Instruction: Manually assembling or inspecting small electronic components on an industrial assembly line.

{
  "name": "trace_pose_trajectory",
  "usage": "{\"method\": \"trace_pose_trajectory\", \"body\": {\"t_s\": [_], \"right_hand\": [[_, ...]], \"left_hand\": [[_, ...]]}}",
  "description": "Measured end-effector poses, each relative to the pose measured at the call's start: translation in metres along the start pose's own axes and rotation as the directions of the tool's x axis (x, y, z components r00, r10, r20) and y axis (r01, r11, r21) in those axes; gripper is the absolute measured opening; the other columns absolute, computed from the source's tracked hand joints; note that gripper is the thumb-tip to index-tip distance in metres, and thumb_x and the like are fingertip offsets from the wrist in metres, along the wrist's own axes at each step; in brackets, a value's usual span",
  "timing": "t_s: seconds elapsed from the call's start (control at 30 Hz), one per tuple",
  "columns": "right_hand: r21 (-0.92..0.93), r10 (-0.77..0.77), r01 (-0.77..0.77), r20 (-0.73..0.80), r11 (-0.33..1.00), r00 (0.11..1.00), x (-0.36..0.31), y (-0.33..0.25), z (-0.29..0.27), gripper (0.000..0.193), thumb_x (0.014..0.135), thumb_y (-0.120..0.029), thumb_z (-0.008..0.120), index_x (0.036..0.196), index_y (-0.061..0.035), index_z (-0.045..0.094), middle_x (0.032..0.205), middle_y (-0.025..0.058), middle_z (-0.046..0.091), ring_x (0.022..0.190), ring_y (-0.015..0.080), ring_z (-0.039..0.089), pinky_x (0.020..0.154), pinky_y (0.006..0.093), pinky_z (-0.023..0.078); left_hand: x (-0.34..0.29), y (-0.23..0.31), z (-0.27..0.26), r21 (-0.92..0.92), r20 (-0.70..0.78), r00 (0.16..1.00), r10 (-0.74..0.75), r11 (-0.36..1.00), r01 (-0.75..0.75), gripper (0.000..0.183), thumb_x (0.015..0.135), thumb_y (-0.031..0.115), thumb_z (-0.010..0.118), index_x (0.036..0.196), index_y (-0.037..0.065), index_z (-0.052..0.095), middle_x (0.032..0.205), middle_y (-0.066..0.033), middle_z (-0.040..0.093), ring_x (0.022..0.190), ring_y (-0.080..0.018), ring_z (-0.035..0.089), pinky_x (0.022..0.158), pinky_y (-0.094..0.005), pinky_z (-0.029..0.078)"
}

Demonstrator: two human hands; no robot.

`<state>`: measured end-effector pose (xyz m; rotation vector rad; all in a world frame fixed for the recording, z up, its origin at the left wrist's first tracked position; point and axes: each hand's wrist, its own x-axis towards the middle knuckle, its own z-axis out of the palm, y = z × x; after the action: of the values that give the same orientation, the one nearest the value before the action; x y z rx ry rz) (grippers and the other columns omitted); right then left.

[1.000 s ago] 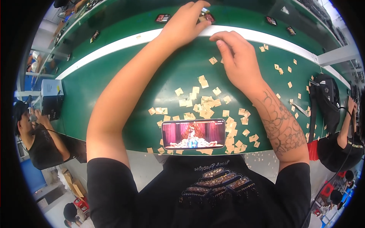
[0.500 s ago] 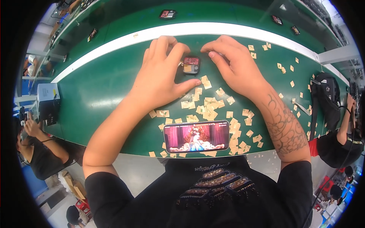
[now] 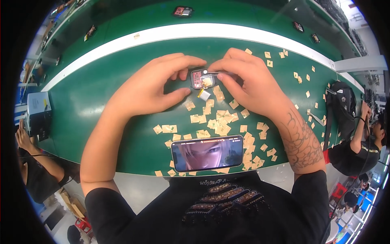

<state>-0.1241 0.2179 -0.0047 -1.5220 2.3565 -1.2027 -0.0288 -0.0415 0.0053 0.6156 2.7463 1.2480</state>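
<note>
Both my hands meet over a small dark device with a red inside (image 3: 202,78) on the green belt (image 3: 101,105). My left hand (image 3: 152,87) pinches its left edge between thumb and fingers. My right hand (image 3: 248,79) grips its right edge, fingertips pressing a small tan sticker on it. A small silvery piece (image 3: 204,94) hangs just below the device. Several tan paper squares (image 3: 219,122) lie scattered under and beside my right wrist.
A phone (image 3: 207,153) showing a video lies at the belt's near edge. More small devices (image 3: 183,11) sit on the far lane beyond a white strip (image 3: 122,46). A grey box (image 3: 37,112) stands at left, a black bag (image 3: 340,106) at right. Other people sit on both sides.
My left hand reached to the far lane, brought a small device back to the belt's middle, and both hands have now closed on it, lifting it slightly.
</note>
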Motion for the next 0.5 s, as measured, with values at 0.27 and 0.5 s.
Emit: {"method": "trace_pose_trajectory", "body": {"t_s": [0.27,0.5], "right_hand": [[-0.242,-0.012,0.026,0.060,0.970,0.998,-0.001,-0.016,-0.003,0.014,0.089,-0.001,0.076,0.102,-0.0049,0.073,0.090,0.0090,0.067,0.082,0.0328,0.070,0.069,0.0427,0.056],[-0.510,-0.033,0.084,0.110,0.856,0.993,-0.001,-0.038,-0.003,0.019,0.080,-0.005,0.073,0.099,-0.0068,0.071,0.094,0.0067,0.066,0.095,0.0295,0.071,0.077,0.0426,0.061]], "left_hand": [[0.001,0.006,0.021,0.171,-0.144,0.989,0.046,0.985,-0.021,0.061,0.074,-0.001,0.087,0.133,0.004,0.068,0.107,-0.0124,0.060,0.102,-0.0328,0.063,0.090,-0.0414,0.053],[0.003,0.013,0.032,0.183,-0.203,0.978,0.042,0.983,-0.004,0.055,0.077,-0.005,0.084,0.130,0.003,0.068,0.110,-0.0122,0.060,0.104,-0.0328,0.064,0.090,-0.0399,0.054]]}}
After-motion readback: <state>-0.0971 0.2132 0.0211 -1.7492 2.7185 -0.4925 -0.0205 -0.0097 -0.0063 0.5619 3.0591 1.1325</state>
